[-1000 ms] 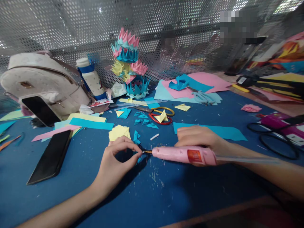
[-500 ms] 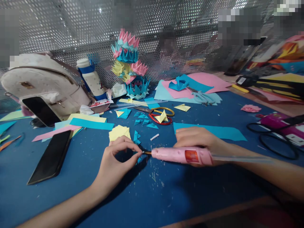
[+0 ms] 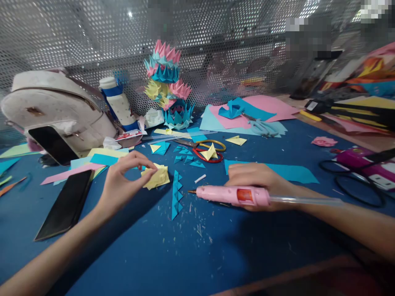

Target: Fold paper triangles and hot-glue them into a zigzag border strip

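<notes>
My right hand (image 3: 262, 181) is wrapped round a pink hot glue gun (image 3: 222, 194), its nozzle pointing left. A clear glue stick (image 3: 308, 200) sticks out of the gun's back end. My left hand (image 3: 123, 176) is over the yellow paper squares (image 3: 159, 177), thumb and forefinger tips together at their left edge. Whether anything is between those fingertips I cannot make out. Between the hands lies a row of folded blue paper triangles (image 3: 177, 196), with more small blue triangles (image 3: 184, 155) behind it. A small white stick (image 3: 200, 179) lies beyond the nozzle.
Scissors (image 3: 202, 149) lie behind, a yellow folded piece (image 3: 211, 152) on their handles. Phones (image 3: 66, 205), a backpack (image 3: 52, 107) and a bottle (image 3: 119, 102) stand or lie left. A folded-paper tower (image 3: 168, 86) rises at the back. Right are a purple power strip (image 3: 364, 164) and black cable (image 3: 352, 191).
My left hand has moved left from the glue gun's nozzle tip to the yellow squares, uncovering the blue triangle row. The glue gun has shifted slightly left and up in my right hand.
</notes>
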`<state>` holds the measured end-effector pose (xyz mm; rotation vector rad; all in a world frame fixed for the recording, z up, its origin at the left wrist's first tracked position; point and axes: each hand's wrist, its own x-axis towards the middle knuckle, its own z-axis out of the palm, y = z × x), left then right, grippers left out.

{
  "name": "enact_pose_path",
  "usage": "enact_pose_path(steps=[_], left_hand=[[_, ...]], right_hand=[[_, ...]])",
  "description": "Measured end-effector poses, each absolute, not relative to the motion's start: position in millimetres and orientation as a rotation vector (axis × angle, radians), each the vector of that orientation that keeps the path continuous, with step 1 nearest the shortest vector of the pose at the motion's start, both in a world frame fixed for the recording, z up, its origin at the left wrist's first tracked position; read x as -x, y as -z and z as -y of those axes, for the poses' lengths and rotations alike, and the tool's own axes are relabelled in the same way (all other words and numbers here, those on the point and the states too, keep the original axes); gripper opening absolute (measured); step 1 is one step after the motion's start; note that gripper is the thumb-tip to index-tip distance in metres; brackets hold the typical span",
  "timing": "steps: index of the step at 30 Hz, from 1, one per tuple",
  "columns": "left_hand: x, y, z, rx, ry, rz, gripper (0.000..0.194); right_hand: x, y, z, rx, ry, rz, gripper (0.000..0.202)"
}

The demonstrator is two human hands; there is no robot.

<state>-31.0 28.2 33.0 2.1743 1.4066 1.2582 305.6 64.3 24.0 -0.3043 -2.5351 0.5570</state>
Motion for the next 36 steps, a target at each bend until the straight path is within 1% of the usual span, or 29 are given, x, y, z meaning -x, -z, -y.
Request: enact_pose_path(steps=[2,7,12,15,18,21,28,30,32,36], left_hand=[[50.8,-34.7,-40.7,-2.228,-1.129,-1.382,0.007],[92.4,-39.9,-58.0,-2.353,-0.597,-1.255,0.013],[120.1,-45.7,-65.6,-2.41,-0.371,-1.301,0.018],[128.8,-42.6,-68.6,-2.398,-0.278,-1.317,0.017],[132.4,-37.5,-70.3,-2.382,-0.269,-1.338,0.016],[133.5,-35.2,-71.4,-2.387,-0.335,-1.377,0.016],[115.0,-44.4,-63.0,-2.331,-0.414,-1.313,0.014],[96.4,-46.3,-53.4,-2.297,-0.541,-1.291,0.012],[72.9,-45.3,-40.9,-2.224,-0.729,-1.298,0.02],[28.3,-35.5,-16.9,-1.909,-0.795,-1.228,0.04]], right_hand=[[-305.7,-23.9,-64.3,0.317,-0.572,2.536,0.035],[-304.9,-24.5,-65.1,0.331,-0.563,2.531,0.032],[-304.7,-23.8,-67.5,0.326,-0.587,2.531,0.041],[-304.9,-22.6,-68.1,0.333,-0.582,2.527,0.036],[-305.1,-22.1,-67.7,0.336,-0.591,2.507,0.027],[-305.1,-22.3,-67.2,0.346,-0.607,2.5,0.021],[-304.1,-23.7,-67.0,0.342,-0.61,2.479,0.017],[-303.8,-24.0,-66.8,0.349,-0.605,2.471,0.016],[-303.5,-24.5,-66.3,0.356,-0.594,2.471,0.014],[-303.0,-26.1,-65.1,0.374,-0.602,2.473,0.016]])
